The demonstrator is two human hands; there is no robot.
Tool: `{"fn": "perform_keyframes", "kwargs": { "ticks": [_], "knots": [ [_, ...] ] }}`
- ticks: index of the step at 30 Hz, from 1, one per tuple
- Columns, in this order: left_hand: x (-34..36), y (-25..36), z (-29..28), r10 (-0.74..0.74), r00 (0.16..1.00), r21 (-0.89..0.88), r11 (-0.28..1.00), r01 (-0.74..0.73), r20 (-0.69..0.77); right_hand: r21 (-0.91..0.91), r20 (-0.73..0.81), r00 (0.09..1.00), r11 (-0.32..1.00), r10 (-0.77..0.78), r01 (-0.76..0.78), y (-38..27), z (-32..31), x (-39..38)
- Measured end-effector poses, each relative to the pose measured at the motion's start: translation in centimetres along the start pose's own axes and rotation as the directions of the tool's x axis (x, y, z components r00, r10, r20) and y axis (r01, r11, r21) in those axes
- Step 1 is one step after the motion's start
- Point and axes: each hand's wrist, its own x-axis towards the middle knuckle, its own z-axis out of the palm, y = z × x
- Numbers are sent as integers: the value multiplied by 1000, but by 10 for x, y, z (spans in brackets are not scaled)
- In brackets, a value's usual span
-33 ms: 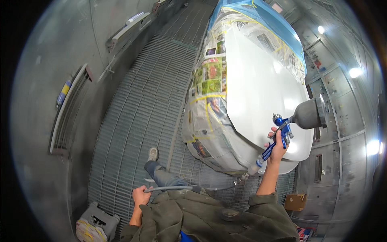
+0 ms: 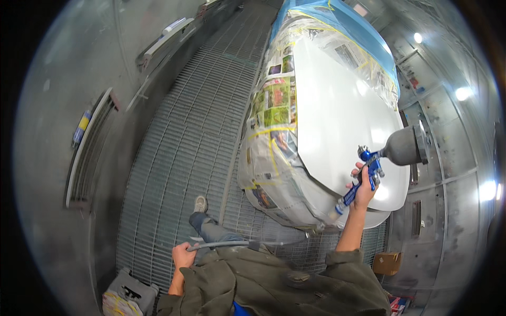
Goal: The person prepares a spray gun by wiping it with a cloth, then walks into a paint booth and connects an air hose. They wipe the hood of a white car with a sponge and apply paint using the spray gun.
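Observation:
My right hand (image 2: pixel 362 190) is wrapped round the handle of a blue spray gun (image 2: pixel 373 167). A dark grey paint cup (image 2: pixel 403 147) with a wide rim sits on the gun, tilted to the right. From the handle's lower end an air hose (image 2: pixel 226 244) runs left across my front. My left hand (image 2: pixel 184 255) is closed round that hose. Beyond the gun lies a glossy white car hood (image 2: pixel 332 116), its surround covered with newspaper masking (image 2: pixel 276 100) and yellow tape. The gun is held over the hood's near right part; whether it touches cannot be seen.
Metal grating (image 2: pixel 174 131) forms the floor. Blue sheeting (image 2: pixel 363 31) covers the car's far end. A grey case (image 2: pixel 132 292) stands at lower left, a cardboard box (image 2: pixel 387 263) at lower right. Grey walls with lamps (image 2: pixel 464 94) flank the car.
The view has shifted very slightly. Both hands keep their grips, and the spray gun and hose stay almost where they were.

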Motion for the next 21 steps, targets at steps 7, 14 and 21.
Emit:
{"fn": "perform_keyframes", "kwargs": {
  "ticks": [7,14,21],
  "knots": [
    [170,74,-104,100,987,-167,978,-121,-129,111,-67,998,994,-9,16,-34,168,130],
    [329,128,-146,176,971,-196,959,-206,-163,104,-130,989,991,-66,80,-57,267,208],
    [506,173,-161,357,932,-114,930,-348,59,12,-349,928,990,-126,138,-50,328,231]
  ]
}}
